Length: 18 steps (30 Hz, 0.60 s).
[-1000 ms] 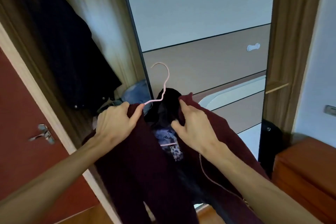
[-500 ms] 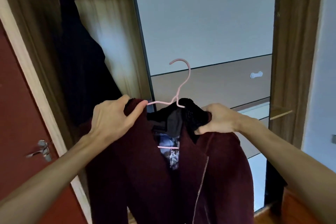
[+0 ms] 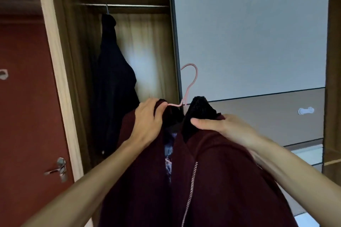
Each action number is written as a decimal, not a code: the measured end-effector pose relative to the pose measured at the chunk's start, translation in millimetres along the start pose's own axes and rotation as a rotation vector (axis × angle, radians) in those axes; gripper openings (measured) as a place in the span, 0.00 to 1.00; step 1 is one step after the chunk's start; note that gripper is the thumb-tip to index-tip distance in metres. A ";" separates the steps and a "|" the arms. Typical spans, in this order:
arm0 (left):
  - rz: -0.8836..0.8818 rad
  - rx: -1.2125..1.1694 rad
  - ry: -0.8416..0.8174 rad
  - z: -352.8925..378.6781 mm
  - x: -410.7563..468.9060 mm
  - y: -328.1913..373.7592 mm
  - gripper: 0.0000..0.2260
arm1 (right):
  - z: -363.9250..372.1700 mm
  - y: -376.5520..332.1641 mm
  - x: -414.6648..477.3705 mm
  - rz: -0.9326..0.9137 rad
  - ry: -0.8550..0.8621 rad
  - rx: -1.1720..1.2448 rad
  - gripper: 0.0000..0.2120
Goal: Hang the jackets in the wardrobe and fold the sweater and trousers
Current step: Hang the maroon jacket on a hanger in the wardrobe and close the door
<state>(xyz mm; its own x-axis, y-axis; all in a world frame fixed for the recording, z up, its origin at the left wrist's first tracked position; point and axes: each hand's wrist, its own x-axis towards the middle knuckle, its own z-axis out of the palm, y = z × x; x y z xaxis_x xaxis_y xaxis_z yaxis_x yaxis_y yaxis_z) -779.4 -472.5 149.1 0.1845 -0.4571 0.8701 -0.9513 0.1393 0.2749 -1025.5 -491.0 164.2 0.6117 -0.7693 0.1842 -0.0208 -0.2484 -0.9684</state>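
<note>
A maroon zip jacket [image 3: 217,175] with a black fleece collar hangs on a pink hanger [image 3: 190,83], held up in front of the open wardrobe. My left hand [image 3: 147,121] grips the jacket's left shoulder over the hanger arm. My right hand [image 3: 221,127] clutches the right shoulder by the black collar. The hanger's hook points up, below and to the right of the wardrobe rail [image 3: 127,6]. A dark jacket [image 3: 114,83] hangs from that rail at its left end.
The wardrobe's sliding mirror door [image 3: 249,33] stands to the right of the opening, its dark edge close to the hook. A red room door [image 3: 27,116] with a metal handle [image 3: 60,168] is at the left. Free rail runs right of the dark jacket.
I have lifted the maroon jacket higher and nearer the wardrobe opening. The view has tilted up, bringing the rail into sight. Both hands keep their grip on the shoulders.
</note>
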 end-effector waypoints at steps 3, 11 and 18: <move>-0.351 -0.319 -0.242 2.4 35.9 -0.3 0.25 | 14.0 -27.6 33.6 -0.031 0.093 -0.087 0.20; -0.393 -0.611 -0.501 -8.8 131.8 -31.0 0.43 | 52.5 -79.9 113.7 -0.156 0.200 -0.206 0.36; -0.051 -0.455 -0.219 -15.1 205.8 -62.4 0.25 | 72.2 -111.8 203.3 -0.424 0.306 -0.196 0.38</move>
<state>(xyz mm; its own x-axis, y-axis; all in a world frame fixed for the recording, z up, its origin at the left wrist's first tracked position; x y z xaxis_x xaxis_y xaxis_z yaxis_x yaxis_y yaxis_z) -678.3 -562.0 317.2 0.1251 -0.6400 0.7581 -0.7293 0.4587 0.5076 -841.7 -577.1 297.7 0.3414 -0.7067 0.6197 0.0131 -0.6557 -0.7549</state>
